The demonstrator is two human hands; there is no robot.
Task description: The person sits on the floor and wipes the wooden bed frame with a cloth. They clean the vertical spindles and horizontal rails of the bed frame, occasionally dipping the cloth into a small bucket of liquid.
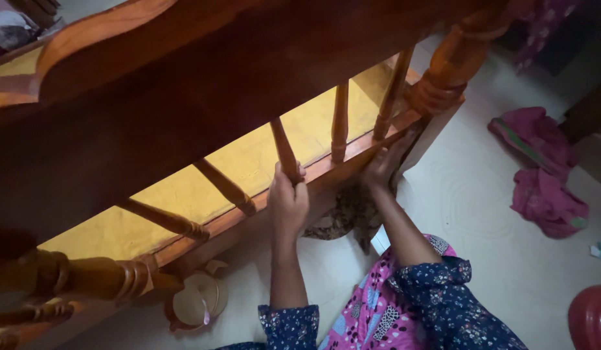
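Left hand (pixel 287 198) wrapped tight around a slanted wooden spindle (pixel 284 150) of the bed frame (pixel 184 84), knuckles just above the lower rail (pixel 326 170). Right hand (pixel 383 163) pressed flat, fingers spread, against that rail near the turned corner post (pixel 453 68), over a dark patterned cloth (pixel 342 214) bunched beneath; grip on the cloth impossible to tell. Yellow mattress (pixel 249 162) behind the spindles. Pink cloth (pixel 543 168) heaped on the pale floor (pixel 482 220), well apart to the right. Small round brown container (pixel 197 301) below the rail at left.
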